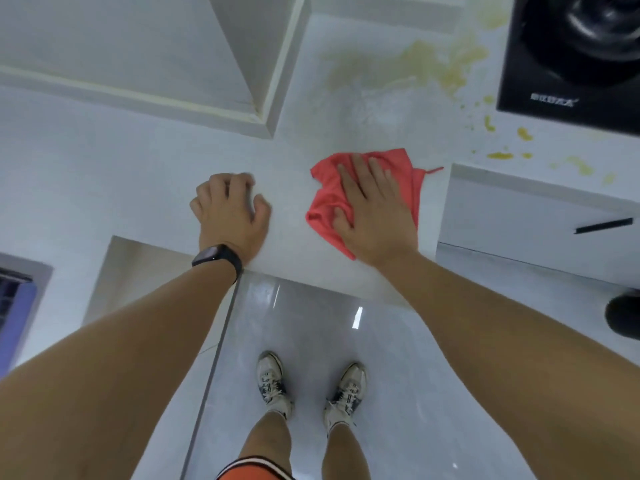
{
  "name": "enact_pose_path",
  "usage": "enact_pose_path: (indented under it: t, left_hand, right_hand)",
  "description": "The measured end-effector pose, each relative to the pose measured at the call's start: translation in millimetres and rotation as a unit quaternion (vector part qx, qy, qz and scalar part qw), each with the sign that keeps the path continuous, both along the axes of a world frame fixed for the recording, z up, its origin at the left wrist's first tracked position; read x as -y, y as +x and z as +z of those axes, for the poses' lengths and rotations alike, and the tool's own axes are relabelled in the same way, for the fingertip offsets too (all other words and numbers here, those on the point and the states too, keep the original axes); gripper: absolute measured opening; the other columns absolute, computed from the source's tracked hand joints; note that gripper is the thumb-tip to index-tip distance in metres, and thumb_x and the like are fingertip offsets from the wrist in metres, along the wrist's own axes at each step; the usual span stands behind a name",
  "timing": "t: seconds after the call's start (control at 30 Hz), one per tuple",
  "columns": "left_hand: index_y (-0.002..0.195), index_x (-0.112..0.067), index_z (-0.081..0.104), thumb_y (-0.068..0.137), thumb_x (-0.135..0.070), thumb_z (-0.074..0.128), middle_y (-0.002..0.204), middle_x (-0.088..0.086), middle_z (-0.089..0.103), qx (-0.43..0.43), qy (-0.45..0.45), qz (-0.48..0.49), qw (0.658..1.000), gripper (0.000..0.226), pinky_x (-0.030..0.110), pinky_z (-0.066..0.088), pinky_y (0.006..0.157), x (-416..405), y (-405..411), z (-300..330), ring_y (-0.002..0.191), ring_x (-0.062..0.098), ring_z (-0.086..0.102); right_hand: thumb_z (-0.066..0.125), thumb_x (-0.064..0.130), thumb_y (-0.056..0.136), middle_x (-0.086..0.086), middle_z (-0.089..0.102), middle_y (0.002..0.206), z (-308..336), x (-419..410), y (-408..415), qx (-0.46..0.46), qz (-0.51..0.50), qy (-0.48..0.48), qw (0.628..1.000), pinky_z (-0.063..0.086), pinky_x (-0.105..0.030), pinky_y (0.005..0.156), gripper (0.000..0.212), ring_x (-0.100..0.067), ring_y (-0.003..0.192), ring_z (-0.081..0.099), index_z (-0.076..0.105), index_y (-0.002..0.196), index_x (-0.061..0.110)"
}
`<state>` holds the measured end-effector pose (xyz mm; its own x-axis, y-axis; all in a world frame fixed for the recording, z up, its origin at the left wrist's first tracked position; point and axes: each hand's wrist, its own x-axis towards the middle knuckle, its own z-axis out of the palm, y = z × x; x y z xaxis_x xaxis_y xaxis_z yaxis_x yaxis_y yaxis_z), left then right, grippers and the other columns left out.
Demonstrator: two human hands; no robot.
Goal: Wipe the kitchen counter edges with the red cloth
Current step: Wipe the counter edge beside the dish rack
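Cloth pressed flat near the tabletop edge

Soft, crumpled red fabric cloth (327,202) was pinned on the white tabletop (138,174) under the spread right hand (375,209); likely light, bunching easily, best gathered mid-fold. Left hand (230,209) rested loosely curled, holding nothing.

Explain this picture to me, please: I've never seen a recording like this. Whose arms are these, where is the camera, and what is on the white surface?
There is no machine here. A person wears a wide-angle camera on the head, so you look down along both bare arms to the shoes on the floor. The white surface is a kitchen counter. The right hand lies flat, fingers straight, pressing a crumpled red cloth onto the counter near its front edge. The left hand, a dark band on its wrist, rests on the counter with curled fingers and holds nothing. Yellowish stains spread farther back, toward a black cooktop at upper right.
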<state>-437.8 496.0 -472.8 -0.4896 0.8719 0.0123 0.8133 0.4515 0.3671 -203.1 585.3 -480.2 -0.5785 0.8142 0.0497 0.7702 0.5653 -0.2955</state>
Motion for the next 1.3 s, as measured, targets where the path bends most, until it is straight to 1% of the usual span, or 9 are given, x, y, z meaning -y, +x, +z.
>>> enact_pose_path:
  t: [0.1,0.23,0.33,0.43,0.57,0.83,1.03,1.17,1.3]
  left_hand:
    - [0.121,-0.022,0.053,0.094,-0.034,0.051,0.123,0.008,0.047,-0.004,-0.005,0.002,1.0,0.03,0.047,0.032,0.1,0.2,1.9,3.1,0.118,0.034,0.039]
    - [0.12,-0.021,0.054,0.093,-0.033,0.053,0.121,0.008,0.047,-0.012,-0.004,0.003,1.0,0.03,0.046,0.031,0.097,0.4,3.4,3.9,0.116,0.033,0.04]
    - [0.121,-0.02,0.054,0.093,-0.033,0.053,0.121,0.007,0.048,-0.018,-0.005,-0.002,1.0,0.031,0.046,0.033,0.095,0.0,1.1,1.5,0.114,0.033,0.04]
    - [0.121,-0.019,0.056,0.092,-0.033,0.054,0.122,0.008,0.049,-0.03,-0.005,-0.001,1.0,0.032,0.046,0.035,0.093,-0.1,-0.5,0.7,0.114,0.034,0.042]
    - [0.122,-0.019,0.057,0.092,-0.033,0.056,0.123,0.008,0.05,-0.037,-0.006,-0.004,0.999,0.032,0.047,0.035,0.093,-0.3,-1.1,-1.3,0.114,0.033,0.042]
    - [0.124,-0.02,0.057,0.093,-0.034,0.055,0.125,0.007,0.051,-0.036,-0.012,-0.004,0.999,0.035,0.047,0.036,0.095,-0.6,-3.5,-3.4,0.113,0.032,0.043]
    - [0.126,-0.02,0.057,0.094,-0.036,0.053,0.127,0.006,0.05,-0.036,-0.012,-0.006,0.999,0.036,0.047,0.034,0.099,-0.7,-5.0,-7.9,0.117,0.031,0.042]
    - [0.125,-0.021,0.056,0.094,-0.036,0.052,0.126,0.005,0.05,-0.028,-0.011,-0.008,1.0,0.036,0.046,0.034,0.099,-0.3,-6.8,-8.3,0.117,0.031,0.042]
    - [0.128,-0.021,0.055,0.094,-0.037,0.051,0.127,0.005,0.049,-0.027,-0.014,-0.016,0.999,0.038,0.047,0.034,0.1,0.1,-7.6,-7.2,0.119,0.031,0.042]
  right_hand:
    - [0.04,0.046,0.101,-0.014,0.027,0.168,-0.7,32.3,20.6,0.009,-0.016,0.009,1.0,0.014,-0.05,0.128,0.069,-0.035,0.157,0.02,0.033,0.161,0.013]
    - [0.039,0.048,0.1,-0.019,0.025,0.168,-0.3,44.3,12.4,0.038,-0.04,0.019,0.998,0.014,-0.052,0.128,0.073,-0.039,0.156,0.019,0.032,0.16,0.008]
    - [0.043,0.047,0.1,-0.018,0.024,0.168,-0.1,34.6,5.2,0.029,0.019,0.025,0.999,0.013,-0.052,0.128,0.073,-0.038,0.157,0.018,0.031,0.161,0.009]
    - [0.049,0.045,0.096,-0.014,0.029,0.167,1.8,12.1,-9.9,0.002,0.076,0.025,0.997,0.017,-0.051,0.127,0.072,-0.035,0.156,0.022,0.036,0.16,0.014]
    - [0.049,0.047,0.094,-0.012,0.03,0.168,1.2,-24.6,-37.6,0.004,0.081,0.016,0.997,0.014,-0.048,0.128,0.074,-0.033,0.156,0.023,0.037,0.16,0.016]
    - [0.044,0.048,0.096,-0.017,0.024,0.169,-4.9,-102.3,-88.7,0.035,0.037,0.016,0.999,0.012,-0.049,0.129,0.077,-0.037,0.156,0.02,0.028,0.162,0.012]
    - [0.028,0.053,0.098,-0.015,0.015,0.171,-1.5,-168.3,-129.4,0.059,-0.014,0.003,0.998,0.008,-0.049,0.129,0.079,-0.036,0.158,0.012,0.015,0.165,0.014]
    - [0.022,0.052,0.101,-0.013,0.011,0.172,-1.2,-175.6,-138.8,0.066,-0.03,0.003,0.997,0.007,-0.047,0.13,0.076,-0.034,0.159,0.009,0.01,0.166,0.014]
    - [0.021,0.046,0.101,-0.017,0.016,0.171,-3.2,-158.1,-133.1,0.061,-0.041,0.005,0.997,0.01,-0.048,0.129,0.073,-0.037,0.158,0.013,0.016,0.165,0.01]
